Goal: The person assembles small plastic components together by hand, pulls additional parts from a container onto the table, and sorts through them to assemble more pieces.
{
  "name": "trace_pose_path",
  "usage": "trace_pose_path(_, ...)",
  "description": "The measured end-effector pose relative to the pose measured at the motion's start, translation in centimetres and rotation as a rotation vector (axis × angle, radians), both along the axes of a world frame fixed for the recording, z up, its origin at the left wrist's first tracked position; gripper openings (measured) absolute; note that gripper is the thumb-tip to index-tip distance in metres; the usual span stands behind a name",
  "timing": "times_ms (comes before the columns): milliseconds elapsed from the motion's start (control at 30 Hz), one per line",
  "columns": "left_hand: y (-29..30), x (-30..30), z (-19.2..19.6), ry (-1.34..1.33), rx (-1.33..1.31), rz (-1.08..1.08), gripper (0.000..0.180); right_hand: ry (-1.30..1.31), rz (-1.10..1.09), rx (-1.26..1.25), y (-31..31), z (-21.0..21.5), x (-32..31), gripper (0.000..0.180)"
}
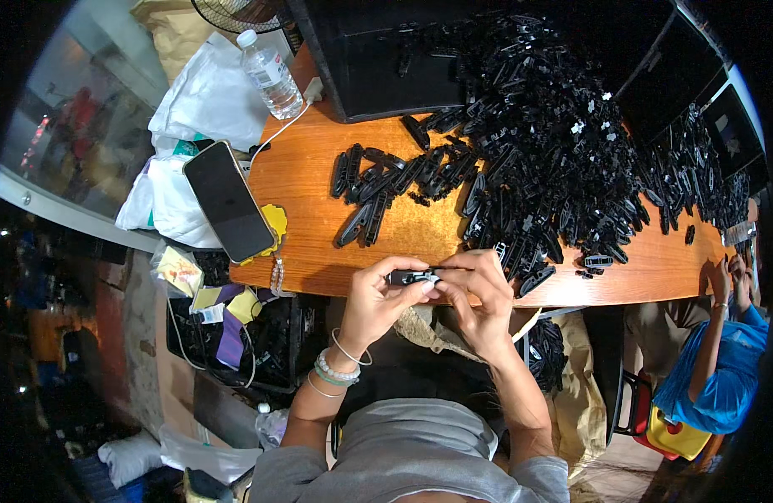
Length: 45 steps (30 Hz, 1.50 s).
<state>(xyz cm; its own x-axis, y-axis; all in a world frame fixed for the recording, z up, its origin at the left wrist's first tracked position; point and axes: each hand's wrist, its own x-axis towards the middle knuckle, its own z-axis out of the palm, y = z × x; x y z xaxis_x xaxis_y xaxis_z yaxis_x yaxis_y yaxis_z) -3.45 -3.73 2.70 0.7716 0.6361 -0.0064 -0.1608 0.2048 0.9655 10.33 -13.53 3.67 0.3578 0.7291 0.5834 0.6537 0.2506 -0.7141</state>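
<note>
Just off the table's near edge, my left hand (381,289) grips a small black plastic part (400,277) between thumb and fingers. My right hand (480,293) pinches at the same part's right end, so both hands are closed on it. A pale bit shows near my fingertips; what it is I cannot make out. Beyond my hands lies a loose group of long black plastic parts (378,180). A large heap of similar black parts (545,142) covers the table to the right.
On the wooden table (307,243), a phone (227,201) lies at the left edge, near a water bottle (271,77) and a white cable. A black bin (378,84) lies tipped toward the heap. To the right sits a person in a blue top (713,365). Below the table's left edge is a crate (277,335).
</note>
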Motion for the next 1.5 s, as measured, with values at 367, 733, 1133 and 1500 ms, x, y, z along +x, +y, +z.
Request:
trace_pose_path(367,-1.1,0.1,-0.7,0.148,0.041,-0.228,0.023,0.370,0.117,-0.459,-5.0,-0.7,1.3,0.021)
trace_pose_path(733,5.7,2.1,-2.9,0.773,1.345,0.443,0.036,-0.117,-0.081,-0.379,2.0,0.4,1.9,0.006)
trace_pose_path(1133,5.1,1.4,-3.3,0.647,1.330,0.335,0.027,-0.561,-0.285,-0.543,12.9,-3.1,1.9,0.021)
trace_pose_path(1500,4.8,-0.6,-3.2,0.002,0.040,0.269,0.019,0.737,0.064,-0.109,4.0,-1.9,0.4,0.014)
